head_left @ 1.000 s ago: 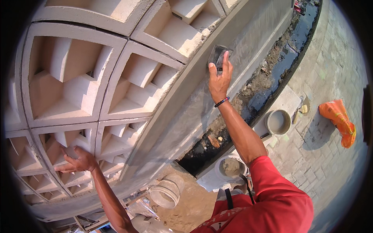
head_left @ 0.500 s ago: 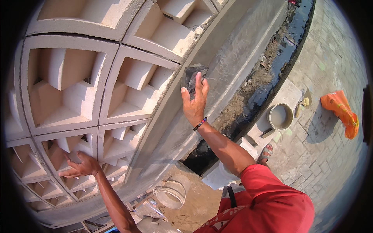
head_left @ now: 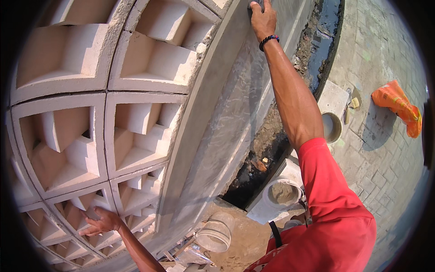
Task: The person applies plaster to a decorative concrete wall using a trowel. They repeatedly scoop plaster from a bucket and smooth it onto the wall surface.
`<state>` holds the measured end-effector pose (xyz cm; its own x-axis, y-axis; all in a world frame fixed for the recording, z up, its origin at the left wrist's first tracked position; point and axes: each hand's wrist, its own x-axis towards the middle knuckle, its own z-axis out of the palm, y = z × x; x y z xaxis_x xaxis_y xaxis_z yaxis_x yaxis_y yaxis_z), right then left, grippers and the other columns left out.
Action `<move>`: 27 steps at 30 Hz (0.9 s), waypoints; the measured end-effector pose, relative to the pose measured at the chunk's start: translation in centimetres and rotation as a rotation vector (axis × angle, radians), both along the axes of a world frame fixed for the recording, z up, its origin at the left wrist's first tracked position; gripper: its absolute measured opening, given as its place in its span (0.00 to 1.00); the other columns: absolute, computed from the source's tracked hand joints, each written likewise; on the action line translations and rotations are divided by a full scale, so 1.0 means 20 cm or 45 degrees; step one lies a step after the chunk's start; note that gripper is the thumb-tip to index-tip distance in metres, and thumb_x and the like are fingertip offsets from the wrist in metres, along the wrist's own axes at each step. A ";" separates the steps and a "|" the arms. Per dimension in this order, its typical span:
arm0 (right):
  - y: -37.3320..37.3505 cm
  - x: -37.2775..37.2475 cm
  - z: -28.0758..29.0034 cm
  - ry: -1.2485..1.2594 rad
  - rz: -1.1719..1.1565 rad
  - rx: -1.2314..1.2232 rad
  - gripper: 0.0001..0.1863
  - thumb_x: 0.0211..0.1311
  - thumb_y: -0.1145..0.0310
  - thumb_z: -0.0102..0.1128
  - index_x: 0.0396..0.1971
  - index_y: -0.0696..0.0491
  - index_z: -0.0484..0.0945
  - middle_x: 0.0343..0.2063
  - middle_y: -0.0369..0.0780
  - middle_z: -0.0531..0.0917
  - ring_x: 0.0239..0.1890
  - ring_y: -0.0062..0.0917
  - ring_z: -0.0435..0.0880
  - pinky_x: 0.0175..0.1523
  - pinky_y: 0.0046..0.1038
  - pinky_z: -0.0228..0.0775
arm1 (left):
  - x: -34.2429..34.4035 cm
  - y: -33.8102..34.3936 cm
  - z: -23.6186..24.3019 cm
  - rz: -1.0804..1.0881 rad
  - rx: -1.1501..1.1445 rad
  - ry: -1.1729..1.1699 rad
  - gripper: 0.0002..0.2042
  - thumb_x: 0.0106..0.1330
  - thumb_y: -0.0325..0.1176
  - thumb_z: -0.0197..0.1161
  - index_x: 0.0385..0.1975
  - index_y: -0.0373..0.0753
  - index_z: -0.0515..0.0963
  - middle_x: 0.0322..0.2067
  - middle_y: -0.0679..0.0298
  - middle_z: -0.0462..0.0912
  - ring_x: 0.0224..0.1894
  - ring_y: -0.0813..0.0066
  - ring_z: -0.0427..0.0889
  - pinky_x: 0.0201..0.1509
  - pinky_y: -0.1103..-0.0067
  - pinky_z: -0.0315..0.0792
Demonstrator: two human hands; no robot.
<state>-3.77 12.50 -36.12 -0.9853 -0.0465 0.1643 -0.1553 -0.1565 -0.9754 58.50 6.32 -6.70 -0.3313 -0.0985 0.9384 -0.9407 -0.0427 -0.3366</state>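
My right hand (head_left: 263, 21) reaches to the far end of the smooth grey cement face of the wall (head_left: 235, 95). It grips a dark grey block (head_left: 258, 2), pressed flat on the cement and mostly cut off by the upper picture edge. At the lower left, my left hand (head_left: 103, 222) rests against the pale ventilation blocks (head_left: 100, 136) with fingers spread and nothing in them.
A ditch of dark water (head_left: 324, 41) and rubble runs beside the wall. Buckets stand near me: one with grey mix (head_left: 284, 192), a whitish one (head_left: 214, 240), another on a slab (head_left: 333, 128). An orange sack (head_left: 396, 106) lies on the paving.
My right hand has slid the dark grey block farther along the cement, toward the top of the view. The view has shifted; my left hand stays on the ventilation blocks.
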 end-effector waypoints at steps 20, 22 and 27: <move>-0.01 0.00 0.03 0.172 0.036 -0.233 0.31 0.62 0.65 0.50 0.63 0.65 0.58 0.63 0.55 0.63 0.67 0.40 0.59 0.69 0.28 0.49 | -0.01 0.02 0.02 -0.034 0.070 -0.021 0.26 0.55 0.47 0.60 0.52 0.40 0.75 0.68 0.36 0.37 0.67 0.39 0.43 0.63 0.48 0.49; -0.02 0.12 0.02 0.204 0.014 -0.208 0.31 0.62 0.66 0.50 0.63 0.65 0.58 0.63 0.54 0.62 0.68 0.39 0.59 0.69 0.28 0.49 | -0.04 0.03 0.00 -0.042 0.082 0.010 0.25 0.55 0.46 0.61 0.52 0.39 0.75 0.67 0.34 0.38 0.67 0.38 0.43 0.64 0.48 0.48; 0.00 0.83 -0.04 0.029 0.032 -0.104 0.34 0.60 0.60 0.56 0.66 0.50 0.58 0.54 0.58 0.65 0.60 0.48 0.62 0.64 0.42 0.54 | -0.11 0.06 -0.02 -0.104 0.133 0.060 0.25 0.55 0.43 0.64 0.51 0.37 0.75 0.67 0.32 0.36 0.68 0.38 0.40 0.66 0.51 0.45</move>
<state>12.80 12.53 -37.00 -0.9800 -0.0565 0.1906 -0.1721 -0.2392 -0.9556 56.27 7.48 -7.02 -0.2978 -0.1709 0.9392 -0.9545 0.0679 -0.2903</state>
